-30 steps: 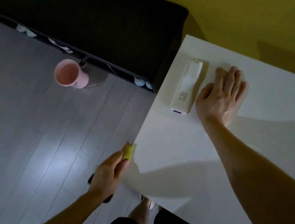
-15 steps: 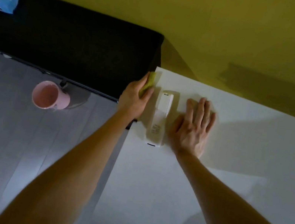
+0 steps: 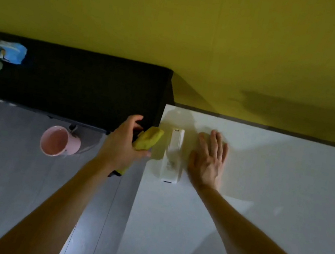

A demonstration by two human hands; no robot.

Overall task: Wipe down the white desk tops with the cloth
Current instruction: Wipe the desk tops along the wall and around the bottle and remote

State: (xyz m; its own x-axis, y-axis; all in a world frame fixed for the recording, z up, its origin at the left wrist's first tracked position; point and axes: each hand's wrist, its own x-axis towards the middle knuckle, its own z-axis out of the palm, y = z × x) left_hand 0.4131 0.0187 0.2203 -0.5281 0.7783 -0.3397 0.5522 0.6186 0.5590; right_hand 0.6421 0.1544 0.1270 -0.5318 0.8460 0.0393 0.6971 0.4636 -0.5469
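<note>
Yellow soft cloth (image 3: 149,138), squeezed in L hand (image 3: 123,144), wipes left edge of flat white desk top (image 3: 263,187), R hand (image 3: 208,162) flat, fingers straight, by long white remote (image 3: 172,156); next prob. go round it.

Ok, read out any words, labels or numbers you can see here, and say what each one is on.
Nothing here can be read.
Remote: dark print on its near end, too blurred to read.
Blue packet on the black cabinet: some printing, too small and blurred to read.
Mug and cloth: no text visible.
</note>
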